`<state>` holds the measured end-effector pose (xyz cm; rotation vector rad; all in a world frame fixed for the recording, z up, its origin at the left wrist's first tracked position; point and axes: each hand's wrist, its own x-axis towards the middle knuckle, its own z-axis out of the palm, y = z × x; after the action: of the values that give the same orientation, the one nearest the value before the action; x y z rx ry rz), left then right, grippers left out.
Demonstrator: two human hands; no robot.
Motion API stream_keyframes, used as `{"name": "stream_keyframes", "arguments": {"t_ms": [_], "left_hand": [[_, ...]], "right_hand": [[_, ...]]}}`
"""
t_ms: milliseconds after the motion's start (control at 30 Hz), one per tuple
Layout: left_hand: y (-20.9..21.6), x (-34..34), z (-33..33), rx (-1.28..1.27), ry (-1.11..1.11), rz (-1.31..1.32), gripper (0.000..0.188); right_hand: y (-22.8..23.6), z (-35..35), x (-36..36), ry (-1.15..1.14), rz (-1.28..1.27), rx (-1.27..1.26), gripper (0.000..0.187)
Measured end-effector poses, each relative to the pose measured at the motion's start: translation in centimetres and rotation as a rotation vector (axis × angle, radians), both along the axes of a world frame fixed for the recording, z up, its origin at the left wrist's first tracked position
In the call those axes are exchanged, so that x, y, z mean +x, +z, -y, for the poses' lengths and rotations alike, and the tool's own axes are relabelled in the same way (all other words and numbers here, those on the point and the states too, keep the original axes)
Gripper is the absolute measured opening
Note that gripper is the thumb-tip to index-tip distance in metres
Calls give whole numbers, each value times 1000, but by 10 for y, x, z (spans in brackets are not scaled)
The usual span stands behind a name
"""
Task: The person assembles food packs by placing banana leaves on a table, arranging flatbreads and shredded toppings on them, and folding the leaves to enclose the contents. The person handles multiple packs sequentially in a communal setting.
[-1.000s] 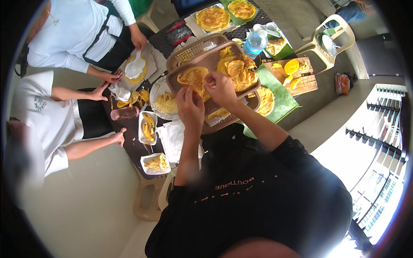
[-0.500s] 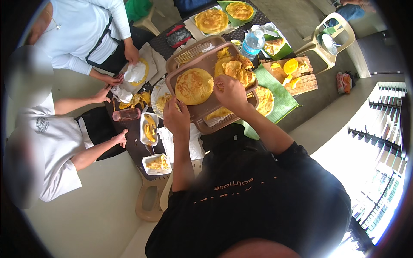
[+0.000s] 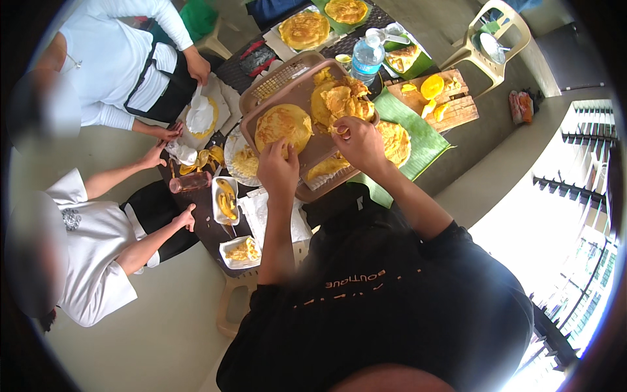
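Note:
A brown plastic tray [image 3: 248,135] lies in front of me, with a round, browned yellow pancake [image 3: 283,125] on its left side. Torn yellow pancake pieces [image 3: 345,101] are heaped on its right side. My left hand [image 3: 279,168] has its fingertips bunched on the near edge of the round pancake. My right hand [image 3: 360,142] is closed in a pinch at the near side of the torn heap; what its fingertips hold is too small to make out. Another yellow pancake [image 3: 395,142] rests on a banana leaf [image 3: 424,147] just right of that hand.
Farther back are a water bottle [image 3: 368,60], a wooden board [image 3: 460,112] with yellow pieces, and two whole pancakes. To the left, a foam tray [image 3: 217,210] holds bananas beside a pink-tinted bottle [image 3: 189,182]. Two people work along the left; one spreads white cream on a round base [image 3: 201,117].
My left hand has shifted from the pancake's lower left side onto its near edge. The right hand stays pinched near the torn heap. The whole view has shifted slightly.

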<state>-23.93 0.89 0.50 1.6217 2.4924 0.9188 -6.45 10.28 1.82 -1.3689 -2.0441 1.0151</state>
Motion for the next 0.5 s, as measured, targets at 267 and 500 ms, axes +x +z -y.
{"name": "stream_keyframes", "arguments": {"t_ms": [267,500], "left_hand": [[1,27,-51,-105,-19,-35,20],[-7,36,-59,-169,-6,-78,16]], "right_hand": [[0,0,22,3,-59,36,18],[4,-2,47,14,-136,66,17]]}}
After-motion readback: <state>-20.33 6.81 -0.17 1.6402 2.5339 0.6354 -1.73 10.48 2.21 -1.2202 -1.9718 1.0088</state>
